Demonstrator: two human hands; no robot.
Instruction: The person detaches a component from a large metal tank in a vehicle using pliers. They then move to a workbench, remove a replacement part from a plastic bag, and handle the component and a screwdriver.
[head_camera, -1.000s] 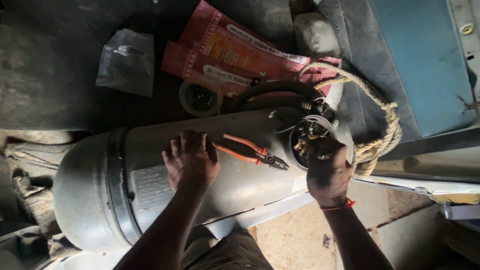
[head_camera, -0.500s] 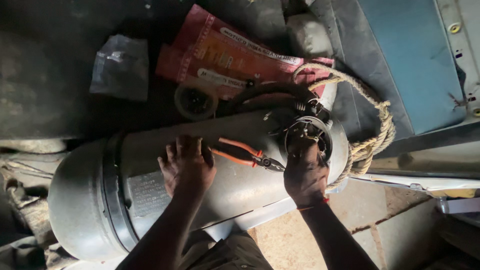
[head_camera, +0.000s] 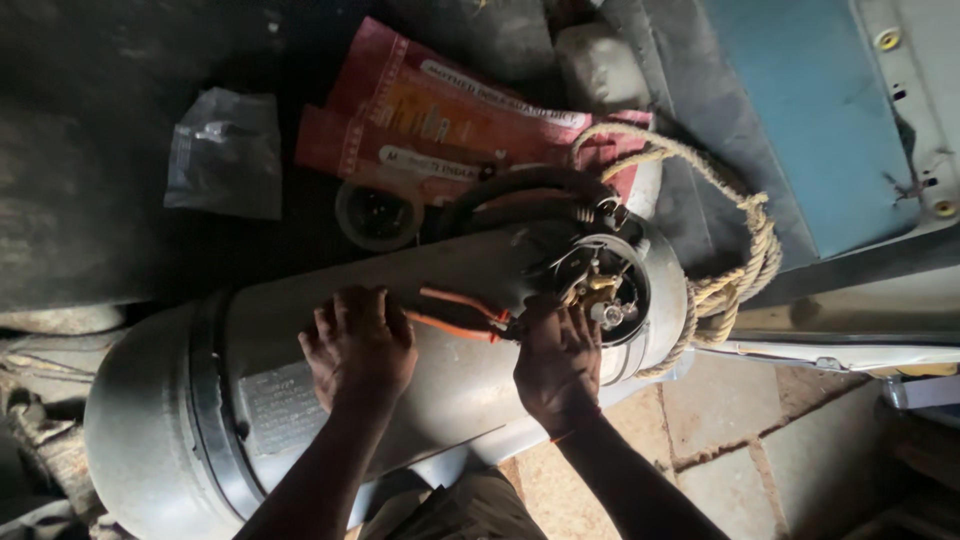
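Observation:
A grey metal cylinder (head_camera: 470, 400) lies on its side across the view. Its valve end (head_camera: 610, 290), with a round collar and brass fittings, points right. My left hand (head_camera: 358, 345) rests flat on the cylinder's side with the fingers spread, just left of the orange-handled pliers (head_camera: 455, 310) that lie on the cylinder. My right hand (head_camera: 558, 365) is at the valve collar. Its fingertips reach the brass fitting and its thumb side covers the pliers' jaws. Its grip is hidden from view.
A thick tan rope (head_camera: 735, 260) loops around the valve end. Behind the cylinder lie a red printed sack (head_camera: 440, 120), a roll of tape (head_camera: 375, 215), a black hose (head_camera: 520, 185) and a clear plastic bag (head_camera: 225, 150). A blue panel (head_camera: 810, 110) is at the upper right, stone paving (head_camera: 720, 420) below.
My right hand has slid a little left from inside the valve collar toward the pliers' jaws. My left hand stays flat on the cylinder.

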